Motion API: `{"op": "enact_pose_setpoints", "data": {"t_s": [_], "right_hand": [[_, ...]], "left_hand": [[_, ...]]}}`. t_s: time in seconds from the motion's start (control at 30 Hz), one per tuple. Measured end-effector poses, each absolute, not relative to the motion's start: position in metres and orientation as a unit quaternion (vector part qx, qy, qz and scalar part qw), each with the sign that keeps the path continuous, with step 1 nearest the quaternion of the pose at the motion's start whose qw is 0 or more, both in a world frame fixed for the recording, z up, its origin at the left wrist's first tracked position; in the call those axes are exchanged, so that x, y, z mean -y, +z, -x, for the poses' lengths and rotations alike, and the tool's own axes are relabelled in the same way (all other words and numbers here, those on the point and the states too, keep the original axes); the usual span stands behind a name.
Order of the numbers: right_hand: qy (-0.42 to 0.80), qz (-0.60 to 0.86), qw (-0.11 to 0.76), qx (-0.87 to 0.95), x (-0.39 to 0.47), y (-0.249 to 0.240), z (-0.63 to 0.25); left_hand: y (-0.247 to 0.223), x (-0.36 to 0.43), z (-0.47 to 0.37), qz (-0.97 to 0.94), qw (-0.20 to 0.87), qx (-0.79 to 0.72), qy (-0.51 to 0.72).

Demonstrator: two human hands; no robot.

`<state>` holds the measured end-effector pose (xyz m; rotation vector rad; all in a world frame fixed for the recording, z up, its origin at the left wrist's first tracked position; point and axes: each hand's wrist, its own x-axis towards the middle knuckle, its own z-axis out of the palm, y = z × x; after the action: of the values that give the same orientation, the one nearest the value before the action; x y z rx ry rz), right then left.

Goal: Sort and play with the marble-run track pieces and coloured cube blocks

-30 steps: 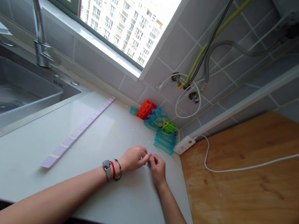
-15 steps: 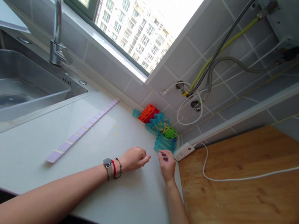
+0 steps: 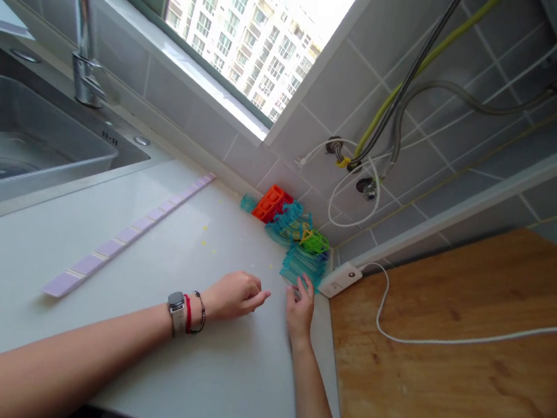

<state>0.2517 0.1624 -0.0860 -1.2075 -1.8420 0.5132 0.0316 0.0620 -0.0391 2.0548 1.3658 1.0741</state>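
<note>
My left hand (image 3: 238, 296) is above the white countertop (image 3: 149, 288), fingers curled in and one fingertip poking out to the right. Its palm is hidden, so I cannot see whether anything is in it. A watch (image 3: 176, 305) and bracelets circle that wrist. To its right, my right hand (image 3: 301, 309) has thumb and fingers apart, with nothing visible between them. The fingertips are at the near edge of a ribbed teal plastic piece (image 3: 299, 265); I cannot tell whether they touch it. Behind lie a green plastic piece (image 3: 315, 242), more teal pieces (image 3: 284, 222) and a red block-like piece (image 3: 272, 203).
A lilac strip (image 3: 118, 242) lies along the counter near the sink (image 3: 113, 158). Small yellow bits (image 3: 203, 243) are scattered on the countertop. At the right, a white power strip (image 3: 340, 281) with a cord adjoins a wooden board (image 3: 442, 362). Hoses (image 3: 394, 115) hang at the wall.
The right hand's thumb and fingers, close together at the teal piece before, have moved apart. My left hand keeps its curled shape. The whole view has shifted slightly.
</note>
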Motion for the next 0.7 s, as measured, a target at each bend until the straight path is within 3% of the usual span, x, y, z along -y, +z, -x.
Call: {"op": "enact_pose_setpoints", "data": {"t_s": [0.3,0.5,0.6,0.7], "right_hand": [[0.155,0.491,0.433,0.740,-0.156,-0.077,-0.248],[0.159,0.435,0.490,0.739,-0.136,-0.051,-0.240],[0.218,0.393,0.509,0.734,-0.120,-0.040,-0.234],[0.288,0.356,0.497,0.737,-0.106,-0.035,-0.226]], "left_hand": [[-0.039,-0.065,-0.027,-0.728,0.253,-0.498,0.397],[-0.035,-0.069,-0.024,-0.651,0.284,-0.527,0.466],[-0.032,-0.074,-0.020,-0.507,0.442,-0.544,0.501],[-0.029,-0.072,-0.020,-0.371,0.650,-0.466,0.472]]}}
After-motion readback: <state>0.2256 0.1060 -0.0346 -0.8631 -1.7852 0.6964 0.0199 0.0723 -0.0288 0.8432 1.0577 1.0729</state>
